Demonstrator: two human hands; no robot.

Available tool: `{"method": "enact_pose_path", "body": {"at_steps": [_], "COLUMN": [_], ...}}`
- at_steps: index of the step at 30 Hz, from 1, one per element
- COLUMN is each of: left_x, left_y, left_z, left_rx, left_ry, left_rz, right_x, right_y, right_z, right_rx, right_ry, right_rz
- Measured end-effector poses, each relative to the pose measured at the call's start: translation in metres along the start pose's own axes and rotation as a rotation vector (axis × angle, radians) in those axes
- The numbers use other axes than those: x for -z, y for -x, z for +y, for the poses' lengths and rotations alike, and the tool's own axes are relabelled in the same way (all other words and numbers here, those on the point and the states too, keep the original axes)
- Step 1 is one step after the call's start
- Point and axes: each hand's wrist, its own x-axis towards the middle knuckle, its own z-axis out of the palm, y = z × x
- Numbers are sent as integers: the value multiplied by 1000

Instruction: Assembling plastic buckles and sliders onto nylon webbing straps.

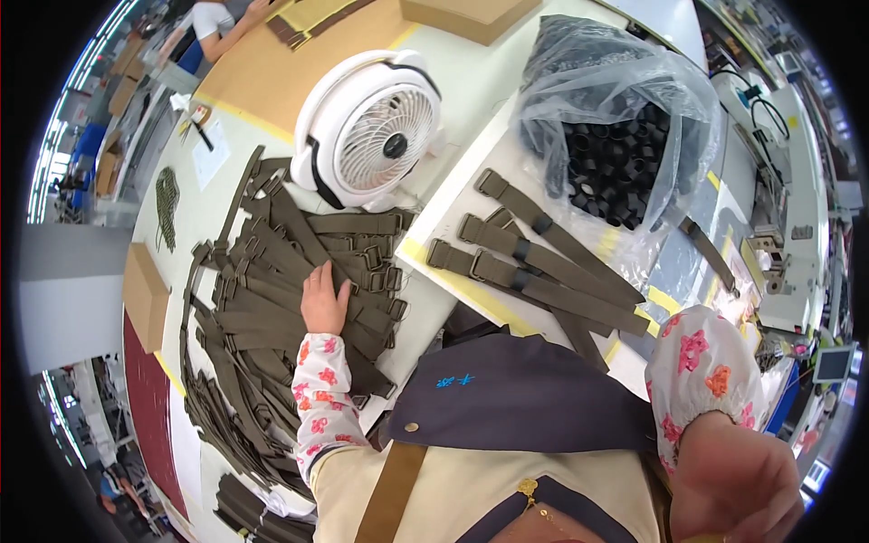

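Observation:
My left hand (324, 300) lies on a large heap of olive-brown webbing straps (249, 321). Its fingers are stretched out and the thumb stands apart. Rectangular buckles show at the ends of many straps. Close to the camera at the lower right, my right hand (738, 480) is raised and blurred, its fingers partly cut off by the frame's edge. Several separate straps (552, 294) with buckles and black loops lie side by side on the white surface ahead of me. Behind them, a clear plastic bag (548, 77) gapes around many short black rings (620, 163).
A white fan (380, 131) stands just beyond the heap. Cardboard boxes sit at the left (145, 294) and far edge (471, 16). At the right is a sewing machine (797, 217), with a single strap (708, 253) nearby. Another person's arm (235, 32) shows at the far left.

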Motion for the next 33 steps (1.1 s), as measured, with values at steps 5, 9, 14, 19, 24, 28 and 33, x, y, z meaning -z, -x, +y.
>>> {"method": "enact_pose_path", "body": {"at_steps": [5, 9, 14, 19, 24, 28, 33], "left_x": [2, -3, -2, 51, 148, 120, 52], "left_y": [-14, -9, -12, -42, -80, -80, -55], "left_z": [0, -21, -39, -97, -6, 60, 100], "left_rx": [56, 145, 281, 713, 399, -74, 13], "left_ry": [-3, 126, 203, 740, 987, 807, 972], "left_rz": [-70, -56, 177, 877, 1083, 708, 318], "right_x": [40, 105, 177, 172, 170, 129, 92], "right_y": [51, 167, 238, 237, 236, 205, 199], "right_z": [-4, 81, 101, 106, 89, 56, 35], "right_rx": [-193, -1062, -1073, -1166, -1669, -1669, -1750], "right_ry": [350, 817, 1348, 1288, 543, -17, -173], "right_rz": [-200, -476, -726, -753, -95, 145, 219]}}
